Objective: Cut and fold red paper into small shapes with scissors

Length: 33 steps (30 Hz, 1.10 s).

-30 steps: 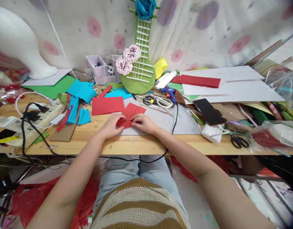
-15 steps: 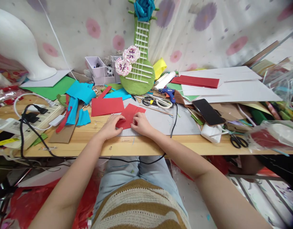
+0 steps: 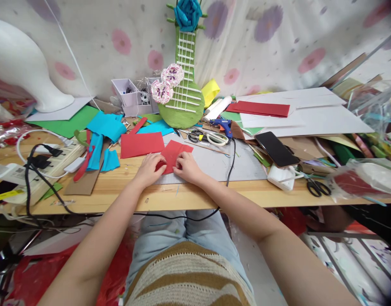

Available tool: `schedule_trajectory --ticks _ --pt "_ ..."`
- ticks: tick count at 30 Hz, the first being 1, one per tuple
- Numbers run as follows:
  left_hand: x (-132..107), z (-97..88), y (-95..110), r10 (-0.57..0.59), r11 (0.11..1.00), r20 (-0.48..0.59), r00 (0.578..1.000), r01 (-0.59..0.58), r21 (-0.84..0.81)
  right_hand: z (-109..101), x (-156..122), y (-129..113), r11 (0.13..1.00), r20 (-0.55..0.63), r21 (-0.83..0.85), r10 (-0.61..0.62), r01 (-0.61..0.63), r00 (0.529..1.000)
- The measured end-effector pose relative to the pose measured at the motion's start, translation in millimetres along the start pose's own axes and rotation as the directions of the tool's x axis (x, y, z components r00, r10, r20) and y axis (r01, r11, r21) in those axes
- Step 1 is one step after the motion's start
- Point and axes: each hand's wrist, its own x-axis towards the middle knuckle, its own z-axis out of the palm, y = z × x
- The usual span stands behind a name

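Note:
A small sheet of red paper [image 3: 170,155] lies at an angle on the grey board [image 3: 240,163] near the table's front. My left hand [image 3: 149,170] curls its fingers over the sheet's left edge, thumb and fingertips pinching there. On the other side, my right hand [image 3: 187,167] is closed with bent fingers on the right part of the same sheet. The fingertips partly hide the paper between them. Just beyond my left hand rests another red paper piece [image 3: 142,144], flat on the table.
Behind stands a green lute-shaped craft [image 3: 182,114] with a blue paper flower [image 3: 187,16]. Scissors [image 3: 216,139], a blue glue gun [image 3: 223,125] and its black cord [image 3: 233,163] are close by. A phone [image 3: 276,148] lies right; a power strip [image 3: 53,165] sits left.
The camera view has shifted slightly. My left hand's fingers have bunched closer together at the paper's edge. My right hand stays at nearly the same spot on the paper.

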Motion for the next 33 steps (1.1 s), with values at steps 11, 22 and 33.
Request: schedule_trajectory --ticks 11,22,33 --pt "-0.8 0.9 -1.4 0.020 0.999 0.034 0.999 -0.021 0.043 -1.1 -1.3 0.8 1.000 -0.004 0.013 -0.001 0.001 1.000" --pt "-0.4 -0.5 -2.5 0.128 0.979 0.078 0.989 -0.138 0.151 -0.9 -4.3 3.0 1.000 -0.013 -0.002 -0.027 0.027 1.000" --pt "1.8 -7.3 -5.5 0.077 0.987 0.150 0.986 -0.096 0.130 -13.5 -9.9 12.8 0.987 -0.005 -0.074 0.143 -0.143 0.990"
